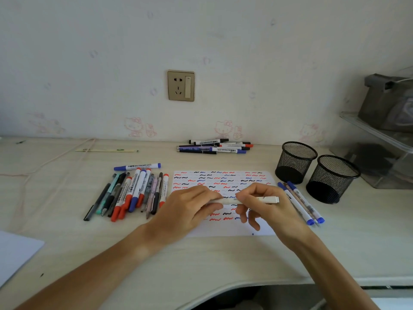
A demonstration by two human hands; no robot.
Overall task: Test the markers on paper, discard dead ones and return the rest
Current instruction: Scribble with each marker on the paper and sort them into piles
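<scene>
A white pen [266,199] lies level above the test paper [223,182], which is covered in red, blue and black squiggles. My left hand [192,209] grips its left end and my right hand [261,204] pinches its middle. Left of the paper lies a row of several markers and pens [131,193] with one blue marker [136,167] across the top. Right of the paper lie three pens with blue caps [300,202]. A further pile of markers [215,146] sits by the wall.
Two black mesh pen cups [295,161] [333,177] stand at the right. Behind them is a clear plastic shelf [380,139]. A white sheet [15,251] lies at the left edge, a cord [55,157] trails across the back left, and a wall socket [181,85] is above.
</scene>
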